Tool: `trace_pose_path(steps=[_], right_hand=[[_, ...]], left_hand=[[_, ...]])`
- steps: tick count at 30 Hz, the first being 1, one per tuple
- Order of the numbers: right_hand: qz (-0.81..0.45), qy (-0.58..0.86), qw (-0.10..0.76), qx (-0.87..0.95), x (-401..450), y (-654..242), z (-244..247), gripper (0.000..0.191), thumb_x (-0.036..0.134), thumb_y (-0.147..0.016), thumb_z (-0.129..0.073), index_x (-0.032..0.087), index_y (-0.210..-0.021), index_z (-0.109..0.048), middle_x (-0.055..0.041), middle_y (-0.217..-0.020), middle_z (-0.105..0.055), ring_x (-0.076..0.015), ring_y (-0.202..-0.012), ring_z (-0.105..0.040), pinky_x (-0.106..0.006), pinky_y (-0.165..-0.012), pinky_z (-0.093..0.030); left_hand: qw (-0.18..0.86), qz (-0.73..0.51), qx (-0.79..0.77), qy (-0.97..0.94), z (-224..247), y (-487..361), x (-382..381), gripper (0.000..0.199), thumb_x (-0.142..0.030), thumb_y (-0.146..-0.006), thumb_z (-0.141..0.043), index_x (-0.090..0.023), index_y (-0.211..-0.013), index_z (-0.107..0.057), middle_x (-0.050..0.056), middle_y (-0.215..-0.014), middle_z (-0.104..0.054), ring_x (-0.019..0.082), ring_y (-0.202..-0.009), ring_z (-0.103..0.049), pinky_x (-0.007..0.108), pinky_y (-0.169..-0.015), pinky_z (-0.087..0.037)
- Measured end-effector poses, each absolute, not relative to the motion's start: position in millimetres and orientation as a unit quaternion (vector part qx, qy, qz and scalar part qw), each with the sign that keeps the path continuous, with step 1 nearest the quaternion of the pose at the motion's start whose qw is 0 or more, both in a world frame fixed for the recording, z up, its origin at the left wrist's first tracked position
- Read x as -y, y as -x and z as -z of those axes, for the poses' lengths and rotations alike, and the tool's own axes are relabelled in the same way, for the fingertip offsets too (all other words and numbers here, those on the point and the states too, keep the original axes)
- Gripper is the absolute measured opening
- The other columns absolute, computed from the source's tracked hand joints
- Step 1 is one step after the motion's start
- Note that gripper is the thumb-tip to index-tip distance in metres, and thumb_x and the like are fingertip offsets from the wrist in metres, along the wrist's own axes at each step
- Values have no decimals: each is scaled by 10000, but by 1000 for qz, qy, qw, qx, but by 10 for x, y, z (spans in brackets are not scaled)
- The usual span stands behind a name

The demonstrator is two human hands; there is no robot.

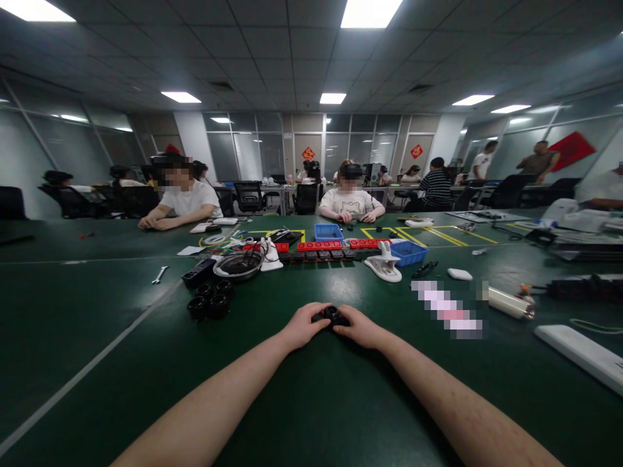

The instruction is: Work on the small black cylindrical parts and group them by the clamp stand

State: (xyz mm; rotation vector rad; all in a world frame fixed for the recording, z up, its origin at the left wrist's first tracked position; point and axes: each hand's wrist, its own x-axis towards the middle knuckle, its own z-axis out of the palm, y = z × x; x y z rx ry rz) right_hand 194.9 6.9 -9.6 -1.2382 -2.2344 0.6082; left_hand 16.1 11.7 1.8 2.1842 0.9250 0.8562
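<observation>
A small black part with a round, ring-shaped top point(331, 314) is at the middle of the green table point(311, 402), between my two hands. My left hand point(305, 325) is closed on its left side, thumb in front and fingers behind. From the right, my right hand point(361, 326) grips the same part with thumb and fingers. Its lower portion is partly hidden by my fingers, and its exact kind is unclear. Left of my hands, several black cylindrical parts point(208, 303) stand in a cluster beside a metal bowl point(259, 270) with dark contents.
Ahead lie a row of red and black blocks point(321, 246), blue bins point(407, 253) point(328, 232) and a white clip base point(384, 263). A wrench point(159, 275) lies left. Right are a cream cylinder point(509, 302) and a long white case point(581, 353). Co-workers sit across the table.
</observation>
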Motion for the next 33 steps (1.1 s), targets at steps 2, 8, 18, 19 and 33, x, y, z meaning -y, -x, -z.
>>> trace_pose_path(steps=[2, 8, 18, 19, 33], right_hand=[[-240, 467, 263, 809, -61, -1938, 90, 248, 234, -640, -589, 150, -869, -552, -25, -793, -531, -149, -716, -488, -265, -639, -388], [-253, 508, 290, 770, -46, -1901, 106, 310, 268, -594, -629, 142, -866, -549, -22, -769, -557, -148, -690, -500, -253, -606, -394], [-269, 470, 265, 798, -63, -1944, 82, 206, 214, -630, -583, 142, -822, -568, -15, -760, -533, -150, -707, -490, -263, -639, -380], [-267, 468, 263, 800, -68, -1951, 84, 191, 209, -631, -581, 142, -809, -570, -11, -750, -528, -147, -700, -487, -260, -634, -378], [-43, 597, 227, 768, 12, -1755, 153, 244, 395, -615, -583, 172, -620, -484, -23, -629, -530, -141, -590, -466, -237, -510, -265]], left_hand=[[304, -324, -349, -825, -14, -163, -114, 364, -218, -727, -517, -210, -1091, -499, 45, -1049, -543, 163, -972, -476, 289, -845, -366], [293, -331, -352, -825, 20, -163, -120, 366, -229, -721, -526, -221, -1085, -500, 35, -1044, -548, 162, -966, -481, 299, -866, -354], [285, -327, -376, -819, 22, -170, -113, 343, -237, -698, -552, -216, -1040, -525, 34, -984, -561, 157, -874, -513, 275, -791, -396], [286, -326, -377, -818, 23, -170, -115, 341, -234, -696, -553, -214, -1036, -526, 35, -980, -560, 157, -866, -515, 273, -782, -400], [198, -357, -485, -773, 98, -285, -58, 251, -337, -611, -603, -174, -788, -530, 17, -793, -534, 162, -738, -509, 265, -630, -408]])
